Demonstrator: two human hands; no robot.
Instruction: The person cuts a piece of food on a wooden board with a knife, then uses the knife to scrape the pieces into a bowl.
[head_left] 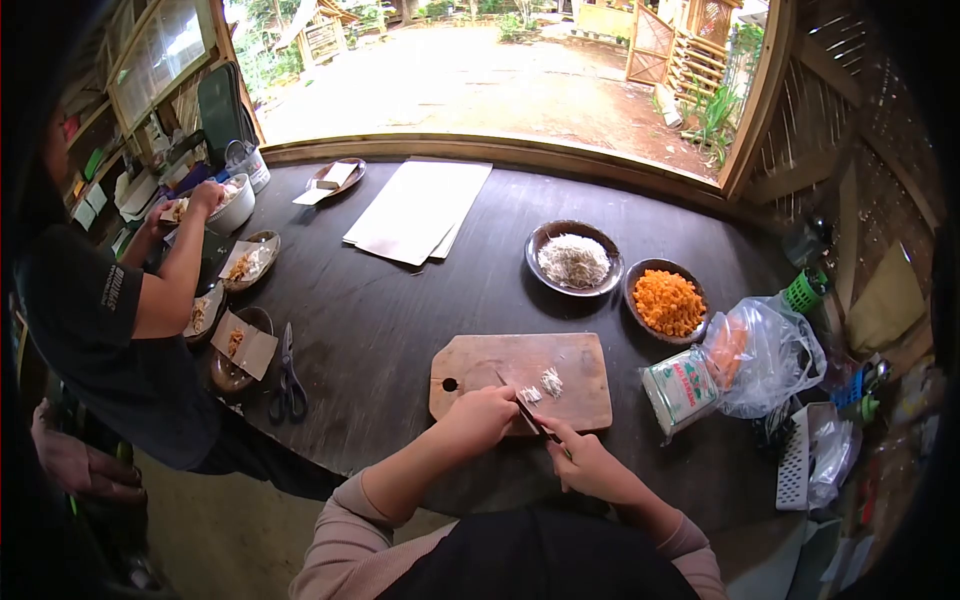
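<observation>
My right hand (592,462) is closed around the handle of a knife (530,415), whose blade slants up and left over the wooden cutting board (585,355). My left hand (482,418) rests on the board's near edge beside the blade, fingers curled; what they pinch, if anything, is hidden. Small cut white pieces (551,381) lie in a little heap on the board, with more by my left fingertips. Beyond the board stand a brown bowl of thin white shreds (574,262) and a bowl of diced orange pieces (668,302), which look like carrot.
On the right are a green-white packet (682,388), a plastic bag (770,360) with orange contents and a white basket (794,460). Scissors (288,375), paper sheets (420,205) and filled plates (250,262) lie leftward. A co-worker (110,330) handles food by a white bucket (236,207).
</observation>
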